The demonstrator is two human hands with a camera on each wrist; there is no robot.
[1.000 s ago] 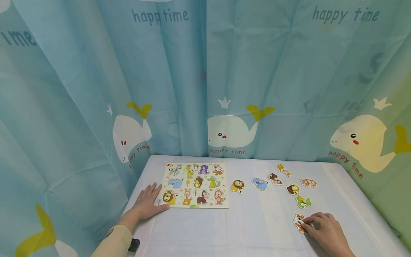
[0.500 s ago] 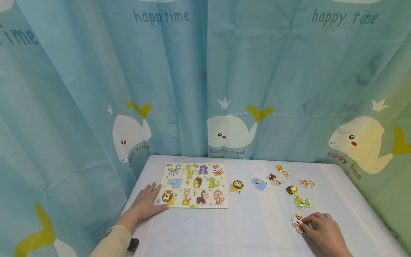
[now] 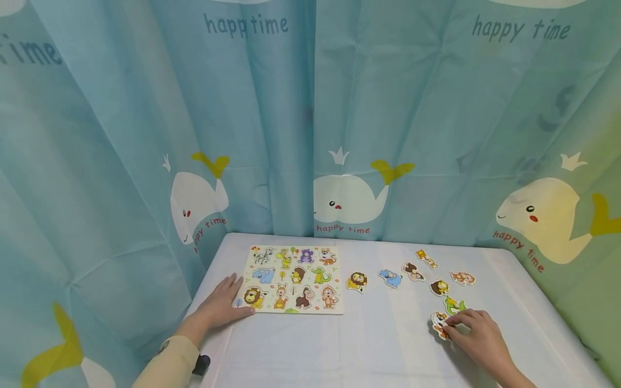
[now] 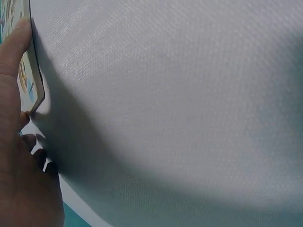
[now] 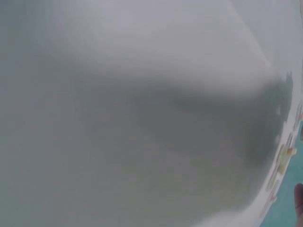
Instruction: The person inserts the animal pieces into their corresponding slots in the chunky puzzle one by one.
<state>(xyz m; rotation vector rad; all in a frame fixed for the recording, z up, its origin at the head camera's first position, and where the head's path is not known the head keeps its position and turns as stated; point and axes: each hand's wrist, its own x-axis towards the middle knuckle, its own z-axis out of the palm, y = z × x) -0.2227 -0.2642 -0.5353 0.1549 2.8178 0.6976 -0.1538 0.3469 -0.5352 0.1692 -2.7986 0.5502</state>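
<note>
My right hand point(image 3: 477, 334) pinches a tiger puzzle piece point(image 3: 439, 323) between thumb and fingers, close over the table, with a shadow beside it. Just beyond it lies a green crocodile piece point(image 3: 454, 304), partly covered by my fingers in the head view. On the left, my left hand point(image 3: 218, 307) rests at the near left corner of an animal puzzle board point(image 3: 310, 313), fingers spread along its side. In the left wrist view the thumb point(image 4: 16, 42) lies on the board's edge. Only a fingertip point(image 5: 298, 201) of the right hand shows in the right wrist view.
Loose pieces lie right of the board: a lion point(image 3: 357, 282), an elephant point(image 3: 390, 278), a gorilla point(image 3: 413, 271), a kangaroo point(image 3: 426, 259), a hedgehog point(image 3: 440, 287) and a monkey point(image 3: 463, 277). A black object point(image 3: 202, 365) sits near my left forearm. A whale-print curtain point(image 3: 271, 108) hangs behind the table.
My right hand has moved away from me and slightly left, carrying the tiger piece from its spot toward the crocodile piece. The left hand stays at the board.
</note>
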